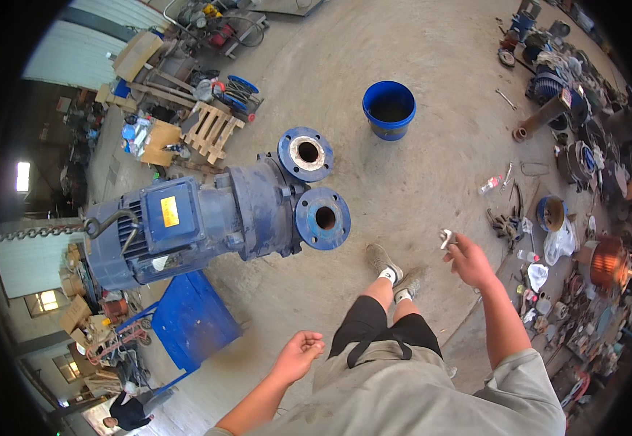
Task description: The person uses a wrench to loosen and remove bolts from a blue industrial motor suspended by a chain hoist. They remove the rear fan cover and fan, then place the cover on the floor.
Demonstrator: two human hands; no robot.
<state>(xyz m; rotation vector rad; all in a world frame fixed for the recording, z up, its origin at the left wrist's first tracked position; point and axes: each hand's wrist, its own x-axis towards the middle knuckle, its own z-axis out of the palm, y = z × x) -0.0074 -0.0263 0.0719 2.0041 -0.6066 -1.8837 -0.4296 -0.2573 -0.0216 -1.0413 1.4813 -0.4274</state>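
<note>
My right hand (468, 261) is closed round a wrench (445, 237), and only its silver open-ended jaw shows past the fingers. Low in front of my body, my left hand (298, 356) has loosely curled fingers, with nothing visible in them. To the left is a large blue pump with its electric motor (218, 211), lying on its side and touched by neither hand. Two round bolt-holed flanges, an upper flange (287, 154) and a lower flange (339, 227), face up at its right end. A steel hook (112, 219) on a chain (36, 234) meets the motor end.
A blue bucket (389, 134) with dark contents stands ahead on the concrete floor. Blue sheet metal (196, 320) lies below the motor. Motor parts, tools and bottles crowd the right side, including a copper-wound rotor (610, 264). A wooden pallet (211, 131) is at the left; another person (128, 413) is far behind.
</note>
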